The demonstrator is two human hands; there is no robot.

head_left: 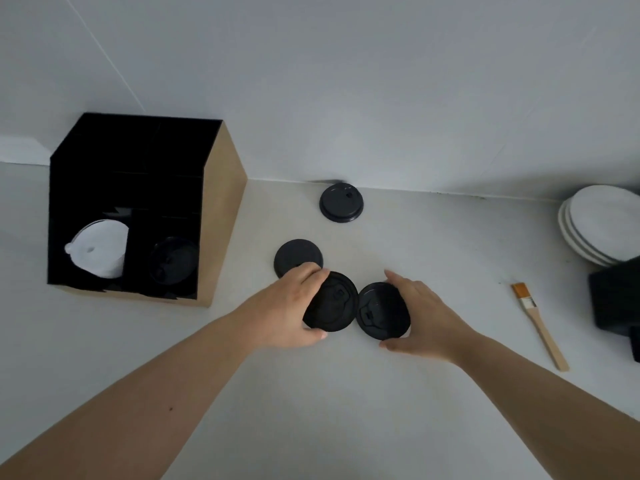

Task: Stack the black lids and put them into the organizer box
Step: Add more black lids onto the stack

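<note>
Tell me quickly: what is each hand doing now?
Left hand: closed on one round black plastic lid.
Right hand: closed on another round black plastic lid.

Two bare forearms enter from the lower corners of the frame; no sleeves; left hand and right hand ungloved, ringless.

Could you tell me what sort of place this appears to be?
Probably a café or kitchen prep counter: a stack of white plates, takeaway cup lids loose on the white counter, and an organizer box holding more lids.
</note>
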